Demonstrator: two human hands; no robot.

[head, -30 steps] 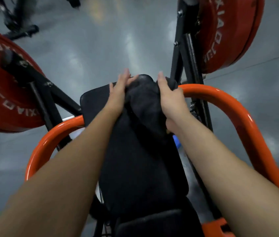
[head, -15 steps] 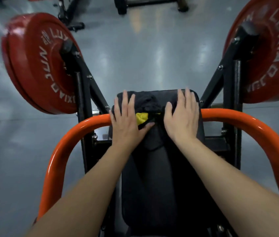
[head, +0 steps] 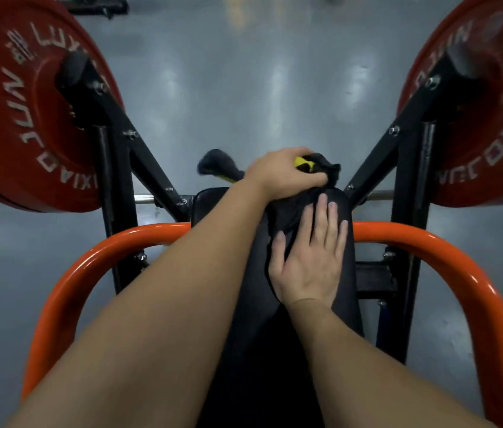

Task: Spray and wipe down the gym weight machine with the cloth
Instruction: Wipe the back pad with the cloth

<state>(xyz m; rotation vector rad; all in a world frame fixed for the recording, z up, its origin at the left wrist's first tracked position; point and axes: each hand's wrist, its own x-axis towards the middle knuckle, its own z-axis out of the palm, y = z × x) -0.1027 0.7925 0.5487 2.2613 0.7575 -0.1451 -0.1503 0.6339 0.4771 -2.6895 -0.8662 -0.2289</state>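
Had both palms flat and side by side on the far end of the pad (head: 213, 205) half a second ago; not so now. Grips the bunched dark cloth (head: 325, 169) in the left hand (head: 287, 176), fingers curled round it, up at the far right corner of the pad (a flash of yellow at the knuckles and a blurred dark tail flung out to the left, so probably caught mid-swipe). Has drawn the right hand (head: 308, 257) nearer, down the pad, and lays it flat there, fingers straight and close together, holding nothing, fingertips apparently on the loose near fold of the cloth. Reads as a switch from two-handed pressing to a one-handed wipe, with the right palm bracing or smoothing. Suggests finishing off the far end of the pad first, with the near length of it, the orange bar (head: 95, 261) and the black frame (head: 120, 211) beside the red plates (head: 12, 125) yet to be gone over. Puts the cloth under and inside the left hand, touching it, just beyond the right fingertips, on the pad's far edge. Shows no spray bottle anywhere, so cannot tell about the spraying step.
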